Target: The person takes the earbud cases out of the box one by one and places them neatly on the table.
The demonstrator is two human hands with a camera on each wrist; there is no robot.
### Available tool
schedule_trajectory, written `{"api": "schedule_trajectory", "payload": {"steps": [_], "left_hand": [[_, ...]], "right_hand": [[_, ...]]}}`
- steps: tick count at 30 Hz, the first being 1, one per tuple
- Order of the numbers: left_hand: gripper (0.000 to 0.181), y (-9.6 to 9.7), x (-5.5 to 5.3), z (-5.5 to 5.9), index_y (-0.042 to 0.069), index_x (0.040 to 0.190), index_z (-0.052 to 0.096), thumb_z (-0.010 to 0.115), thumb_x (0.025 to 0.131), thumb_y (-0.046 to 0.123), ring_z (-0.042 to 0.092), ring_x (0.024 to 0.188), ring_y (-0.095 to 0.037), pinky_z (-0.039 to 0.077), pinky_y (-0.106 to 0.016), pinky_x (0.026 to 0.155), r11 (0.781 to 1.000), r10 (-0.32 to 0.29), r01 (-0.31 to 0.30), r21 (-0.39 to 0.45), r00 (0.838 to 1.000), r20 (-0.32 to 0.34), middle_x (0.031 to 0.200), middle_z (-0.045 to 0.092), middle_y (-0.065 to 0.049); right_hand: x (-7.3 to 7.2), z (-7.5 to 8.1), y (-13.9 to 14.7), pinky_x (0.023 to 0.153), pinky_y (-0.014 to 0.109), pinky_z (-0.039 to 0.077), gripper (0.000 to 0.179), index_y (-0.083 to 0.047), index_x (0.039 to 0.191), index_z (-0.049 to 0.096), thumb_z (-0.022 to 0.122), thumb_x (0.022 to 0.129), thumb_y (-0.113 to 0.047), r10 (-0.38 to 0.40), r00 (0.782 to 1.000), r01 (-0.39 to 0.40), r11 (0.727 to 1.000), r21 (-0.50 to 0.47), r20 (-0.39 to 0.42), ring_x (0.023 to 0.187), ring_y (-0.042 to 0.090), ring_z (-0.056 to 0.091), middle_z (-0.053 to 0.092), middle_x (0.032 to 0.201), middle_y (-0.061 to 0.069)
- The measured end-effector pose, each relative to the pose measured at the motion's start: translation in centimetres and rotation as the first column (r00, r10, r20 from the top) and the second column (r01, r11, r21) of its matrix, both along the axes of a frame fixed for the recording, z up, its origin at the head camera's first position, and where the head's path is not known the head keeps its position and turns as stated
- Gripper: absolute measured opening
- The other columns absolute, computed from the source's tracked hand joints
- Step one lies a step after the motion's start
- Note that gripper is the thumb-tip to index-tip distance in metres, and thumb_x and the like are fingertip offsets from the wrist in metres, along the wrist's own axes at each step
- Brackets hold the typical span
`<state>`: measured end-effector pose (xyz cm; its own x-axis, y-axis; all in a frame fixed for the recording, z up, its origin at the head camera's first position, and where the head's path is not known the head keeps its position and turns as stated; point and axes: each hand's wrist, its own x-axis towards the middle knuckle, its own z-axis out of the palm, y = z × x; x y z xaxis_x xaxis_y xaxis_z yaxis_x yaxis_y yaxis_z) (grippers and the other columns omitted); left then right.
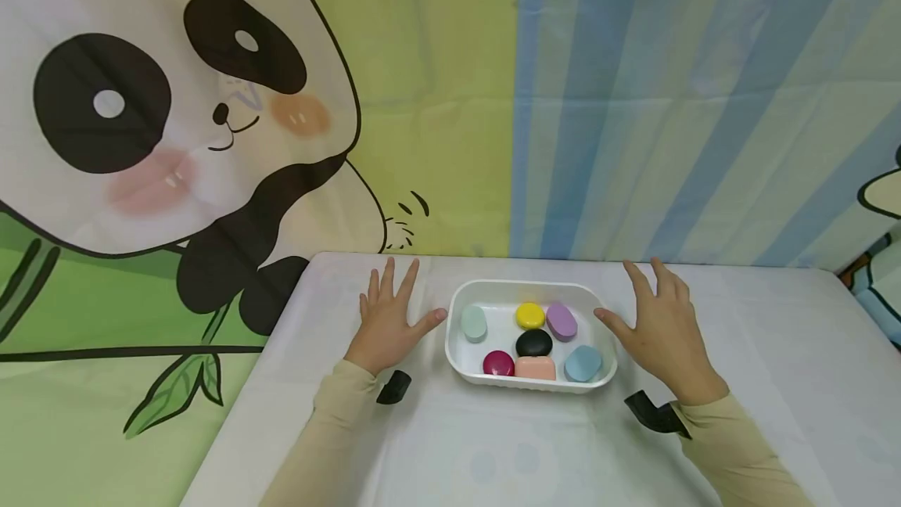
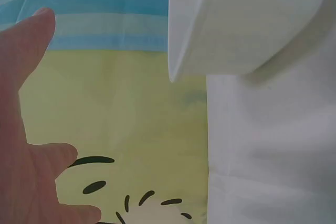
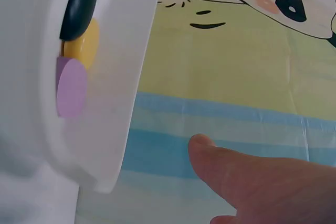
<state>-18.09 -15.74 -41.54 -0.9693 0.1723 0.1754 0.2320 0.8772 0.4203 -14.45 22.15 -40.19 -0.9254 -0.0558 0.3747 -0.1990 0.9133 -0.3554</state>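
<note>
A white rectangular tray [image 1: 501, 329] with rounded corners sits on the table between the two hands. In it lie several smooth, soap-like pieces: pale green [image 1: 474, 324], yellow [image 1: 530, 315], purple [image 1: 561, 321], black [image 1: 533, 343], dark pink [image 1: 498, 363], peach [image 1: 535, 368] and light blue [image 1: 583, 364]. My left hand [image 1: 387, 327] is spread at the tray's left side, thumb toward the rim. On the right, my right hand [image 1: 665, 335] is also spread, its thumb tip near the right rim. Neither hand holds anything. The right wrist view shows the purple piece [image 3: 72, 87] inside the tray wall.
A white cloth covers the table [image 1: 422, 444]. Behind it hangs a curtain [image 1: 436, 100] with a panda print and blue stripes. Dark strap ends [image 1: 394, 387] stick out at both wrists.
</note>
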Motion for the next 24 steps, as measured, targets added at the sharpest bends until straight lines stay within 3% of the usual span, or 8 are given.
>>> {"api": "schedule_trajectory", "payload": {"steps": [11,24], "left_hand": [[0.092,1.5,1.0,-1.4,0.034,0.149,0.007,0.041,0.076,0.078,-0.006,0.139,-0.037,0.002,-0.063,0.105,0.996,-0.028,0.026,0.081,0.999,0.022,0.155,0.002,-0.012],[0.094,3.4,2.1,-2.4,0.028,0.150,0.009,0.044,0.077,0.076,-0.003,0.140,-0.034,0.004,-0.060,0.107,0.990,-0.073,0.065,0.124,0.995,0.063,0.155,0.003,-0.010]], "right_hand": [[0.0,-1.1,-2.5,0.092,0.066,0.026,0.079,0.001,0.137,0.038,0.073,0.077,-0.036,0.052,0.997,-0.054,0.998,-0.040,-0.052,0.117,0.057,0.029,0.029,0.136,0.036],[0.1,-2.3,-4.9,0.092,0.064,0.033,0.079,0.001,0.136,0.040,0.076,0.075,-0.033,0.073,0.997,-0.073,0.996,-0.044,-0.002,0.118,0.052,0.030,0.031,0.137,0.033]]}}
